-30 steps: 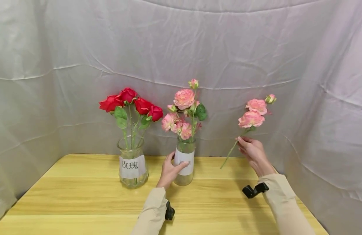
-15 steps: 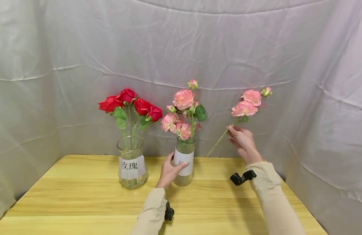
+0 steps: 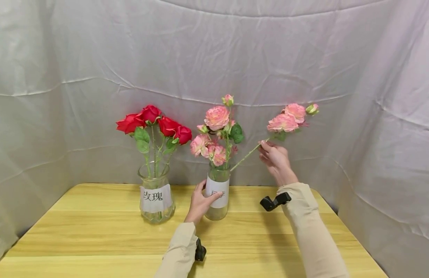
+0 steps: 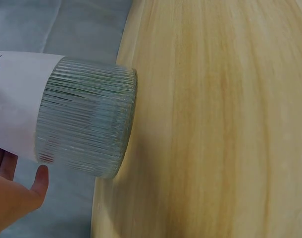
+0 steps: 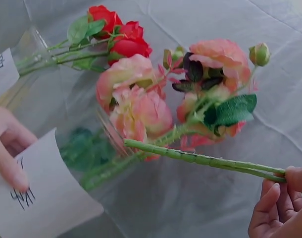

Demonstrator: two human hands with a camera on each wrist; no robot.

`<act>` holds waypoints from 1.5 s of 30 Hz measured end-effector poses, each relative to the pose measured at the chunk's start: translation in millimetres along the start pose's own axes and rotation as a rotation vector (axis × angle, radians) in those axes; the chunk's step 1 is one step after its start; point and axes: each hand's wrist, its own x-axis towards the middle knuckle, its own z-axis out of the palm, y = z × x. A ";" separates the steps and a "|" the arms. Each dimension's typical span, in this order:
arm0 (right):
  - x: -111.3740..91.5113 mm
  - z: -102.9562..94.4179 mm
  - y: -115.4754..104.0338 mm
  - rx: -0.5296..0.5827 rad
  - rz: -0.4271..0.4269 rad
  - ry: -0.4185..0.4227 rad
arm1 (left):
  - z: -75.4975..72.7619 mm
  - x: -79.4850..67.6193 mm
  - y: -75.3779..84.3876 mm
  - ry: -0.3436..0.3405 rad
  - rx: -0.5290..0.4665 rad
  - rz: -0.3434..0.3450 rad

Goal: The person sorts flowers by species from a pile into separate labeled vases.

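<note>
A glass vase (image 3: 218, 213) with a white paper label holds several pink flowers (image 3: 217, 118). My left hand (image 3: 200, 204) grips this vase from its left side, the thumb across the label. To the right, my right hand (image 3: 275, 160) pinches the green stem (image 5: 205, 159) of another pink flower spray (image 3: 283, 122) with two blooms and a bud. That stem slants down to the left, and its lower tip appears close to the vase's rim; whether they touch I cannot tell. In the left wrist view, the ribbed base of the vase (image 4: 89, 116) shows beside my fingers.
Left of the pink flowers stands a second glass vase (image 3: 158, 217), labelled too, with several red roses (image 3: 168, 126). Both vases are on a wooden table (image 3: 96, 231). A grey cloth (image 3: 214, 54) hangs behind it and at the sides.
My right hand has moved left and slightly up with the flower spray, bringing the stem's tip close to the vase's rim. The left hand keeps its grip on the vase.
</note>
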 end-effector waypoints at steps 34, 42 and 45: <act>-0.7 29.6 56.3 -0.196 -0.224 -0.091 | 1.8 0.0 -1.1 0.009 0.002 -0.010; -3.0 23.8 56.0 -0.221 -0.309 -0.071 | 2.1 0.0 -0.5 0.015 0.002 -0.008; -3.9 23.4 55.7 -0.301 -0.316 -0.074 | 1.9 0.0 -0.4 0.020 0.005 -0.010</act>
